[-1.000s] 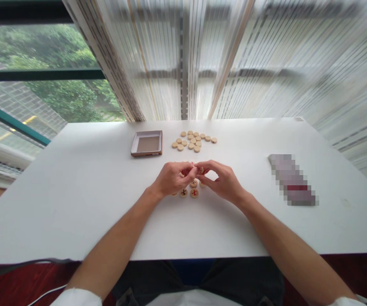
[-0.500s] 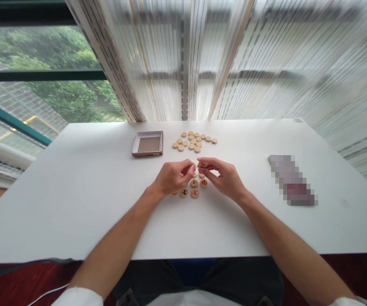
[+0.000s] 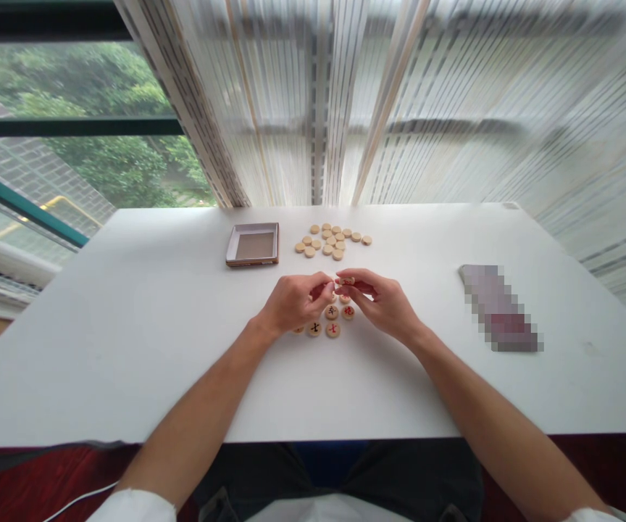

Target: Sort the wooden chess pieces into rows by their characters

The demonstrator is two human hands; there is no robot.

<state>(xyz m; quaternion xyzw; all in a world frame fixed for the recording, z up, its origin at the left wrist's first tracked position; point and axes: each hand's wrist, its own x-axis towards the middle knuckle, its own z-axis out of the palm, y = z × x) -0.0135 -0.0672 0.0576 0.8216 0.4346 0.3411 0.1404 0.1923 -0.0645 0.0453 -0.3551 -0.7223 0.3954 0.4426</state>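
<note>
My right hand [image 3: 381, 299] pinches a round wooden xiangqi piece [image 3: 346, 281] with a red character between thumb and fingers, a little above the table. Close beside it, my left hand [image 3: 298, 299] is closed, thumb against bent fingers; whether something sits in that pinch I cannot make out. Below the hands lie several face-up pieces: one with a black character [image 3: 331, 312], a red one [image 3: 348, 312], another black one [image 3: 314, 329] and another red one [image 3: 333, 330]. My left hand partly covers one more piece at the left.
Several blank-side-up wooden pieces [image 3: 332, 241] lie scattered beyond my hands. Left of them stands a shallow open box [image 3: 230, 255]. A pixelated flat object [image 3: 501, 308] lies on the right of the white table [image 3: 128, 326]. Window and blinds [image 3: 313, 109] rise behind the far edge.
The thumb of my right hand has come up nearer to the held piece, and that piece has tilted slightly. My left hand stays almost in place.
</note>
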